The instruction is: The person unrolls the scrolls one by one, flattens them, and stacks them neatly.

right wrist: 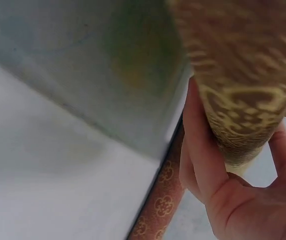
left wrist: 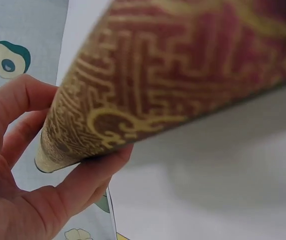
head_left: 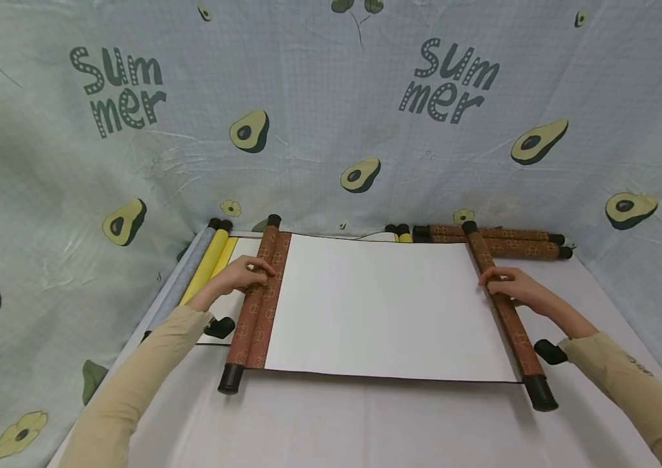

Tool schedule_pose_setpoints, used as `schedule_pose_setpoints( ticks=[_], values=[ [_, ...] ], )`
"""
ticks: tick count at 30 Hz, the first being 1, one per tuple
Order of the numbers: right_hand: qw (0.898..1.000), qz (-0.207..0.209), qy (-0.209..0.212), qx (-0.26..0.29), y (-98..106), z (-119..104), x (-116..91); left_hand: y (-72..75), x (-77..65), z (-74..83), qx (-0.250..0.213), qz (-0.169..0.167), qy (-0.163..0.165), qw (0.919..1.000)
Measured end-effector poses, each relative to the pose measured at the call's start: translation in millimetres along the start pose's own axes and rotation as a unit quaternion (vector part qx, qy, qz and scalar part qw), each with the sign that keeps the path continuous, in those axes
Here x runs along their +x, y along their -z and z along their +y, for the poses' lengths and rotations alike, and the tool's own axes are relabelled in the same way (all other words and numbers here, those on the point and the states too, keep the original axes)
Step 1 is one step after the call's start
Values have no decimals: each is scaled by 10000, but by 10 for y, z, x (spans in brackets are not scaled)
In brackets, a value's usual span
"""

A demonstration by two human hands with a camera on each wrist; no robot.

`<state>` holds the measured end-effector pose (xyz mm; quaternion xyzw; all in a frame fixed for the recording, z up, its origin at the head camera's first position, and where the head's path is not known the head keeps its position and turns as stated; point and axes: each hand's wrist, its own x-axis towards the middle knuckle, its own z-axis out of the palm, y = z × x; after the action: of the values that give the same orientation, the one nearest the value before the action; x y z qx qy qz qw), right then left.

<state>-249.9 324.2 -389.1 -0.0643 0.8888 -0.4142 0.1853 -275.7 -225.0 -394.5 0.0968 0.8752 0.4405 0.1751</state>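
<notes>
Scroll (head_left: 383, 305) over table (head_left: 366, 422), rolls (head_left: 520, 247) behind its right end, other rolls (head_left: 206, 262) leftward

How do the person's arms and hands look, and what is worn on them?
The left sleeve and right sleeve are long and beige; the right has a dark marking, unreadable here. A rounded black device shows at each wrist. The left hand and right hand wear no gloves.
</notes>
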Motion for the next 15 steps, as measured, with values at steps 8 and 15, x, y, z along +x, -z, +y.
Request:
schedule_pose_setpoints(
  ticks=[8, 15],
  values=[
    [9984, 208, 188, -494, -14, 0, -12, -48, -17, 36, 234, 169, 78, 9996],
    [9950, 430, 457, -778, -32, -1, 2, -38, -22, 30, 313, 299, 73, 9990]
  ],
)
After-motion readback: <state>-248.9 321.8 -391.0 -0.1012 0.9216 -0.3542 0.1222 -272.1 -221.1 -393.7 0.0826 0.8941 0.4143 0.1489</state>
